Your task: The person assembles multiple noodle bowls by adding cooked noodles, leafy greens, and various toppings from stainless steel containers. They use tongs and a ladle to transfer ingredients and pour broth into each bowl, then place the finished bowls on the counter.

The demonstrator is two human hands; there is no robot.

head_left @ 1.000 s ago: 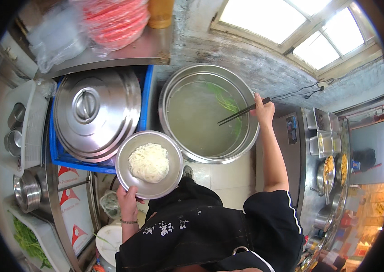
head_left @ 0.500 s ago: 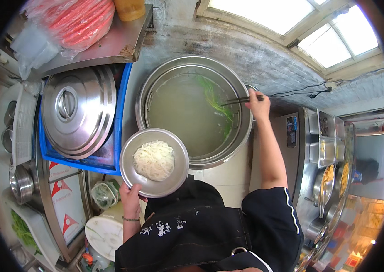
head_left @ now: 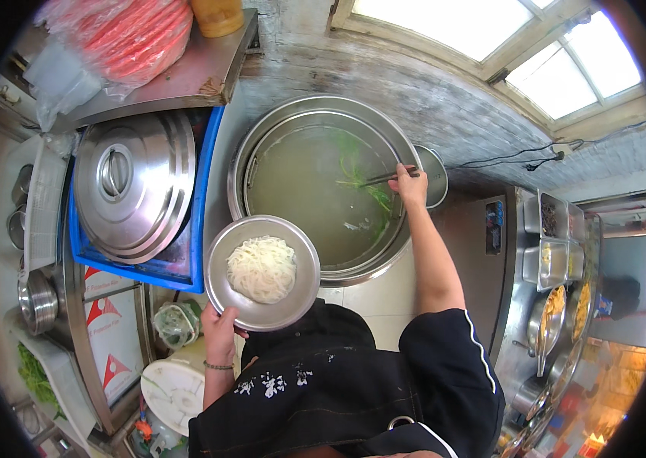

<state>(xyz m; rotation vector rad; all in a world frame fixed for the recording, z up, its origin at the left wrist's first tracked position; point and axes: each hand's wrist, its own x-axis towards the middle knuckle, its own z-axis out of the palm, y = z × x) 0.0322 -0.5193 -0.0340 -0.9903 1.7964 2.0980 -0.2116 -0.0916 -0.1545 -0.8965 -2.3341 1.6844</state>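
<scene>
Bowl: a steel bowl of white noodles is gripped at its near rim by the left hand, fingers closed under it.
Pot: a large steel pot of cloudy broth lies just beyond the bowl; green leaves float in it.
Chopsticks: dark chopsticks are clamped in the right hand, tips among the greens.
Arms: the right arm is stretched over the pot's right rim; the left is bent close to the body.
Lid: a domed steel lid is seen left of the bowl, on a blue tray.
Change: the chopsticks have been lowered from the far rim into the broth since a second ago.
</scene>
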